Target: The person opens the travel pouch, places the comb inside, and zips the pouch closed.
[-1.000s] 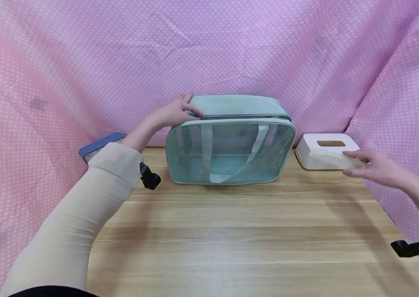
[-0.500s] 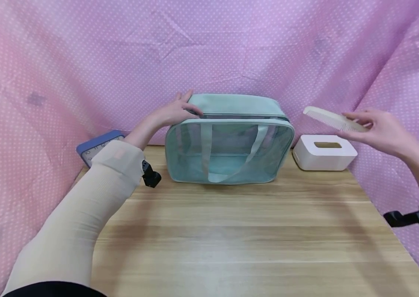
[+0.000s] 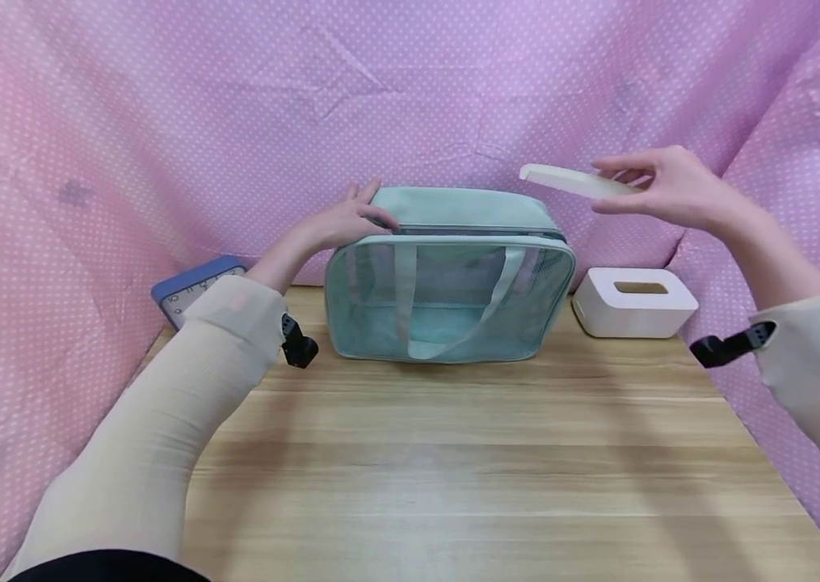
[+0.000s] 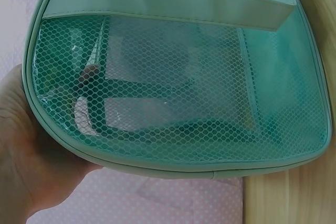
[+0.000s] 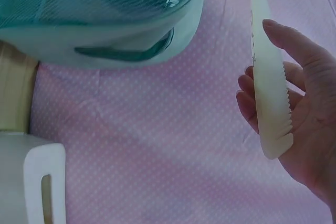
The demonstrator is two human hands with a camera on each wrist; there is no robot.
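A mint-green toiletry bag (image 3: 446, 323) with clear mesh panels and a strap handle stands upright on the table, its top zipper undone. My left hand (image 3: 342, 222) grips the bag's upper left corner, with a finger dipping into the opening. In the left wrist view, fingertips show dimly through the mesh (image 4: 168, 66), and the rest of the left hand (image 4: 31, 156) is partly behind the bag. My right hand (image 3: 679, 187) pinches a cream-coloured comb (image 3: 573, 179) between thumb and fingers, up in the air right of the bag. The comb (image 5: 270, 87) has its teeth towards the palm in the right wrist view.
A white tissue box (image 3: 631, 311) with an oval slot stands on the wooden table (image 3: 439, 461) right of the bag. Behind the left forearm leans a blue-framed clock (image 3: 195, 287). Pink dotted cloth (image 3: 453, 97) hangs behind and at both sides.
My right hand has lifted the comb from in front of the tissue box and brought it up and leftward towards the bag. The left hand stays on the bag's corner.
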